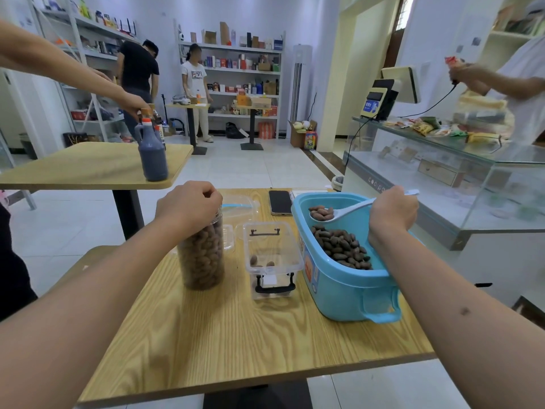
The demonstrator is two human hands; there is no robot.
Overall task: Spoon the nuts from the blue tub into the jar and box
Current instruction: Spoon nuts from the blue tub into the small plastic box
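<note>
A blue tub [348, 293] stands on the right of the wooden table [236, 343], with dark nuts [342, 246] lying in its near half. My right hand [392, 214] grips a white spoon [342, 212] loaded with a few nuts, held above the tub's far end. A clear jar [202, 258], nearly full of nuts, stands at the left; my left hand [188, 206] rests closed over its top. Between jar and tub sits a clear box [272, 255] with black latches, holding two or three nuts.
A phone [280, 202] and a clear lid [240, 205] lie at the table's far edge. Another table at the left carries a dark bottle [152, 154] held by someone's hand. A glass counter [442, 178] stands to the right, and people stand by shelves behind.
</note>
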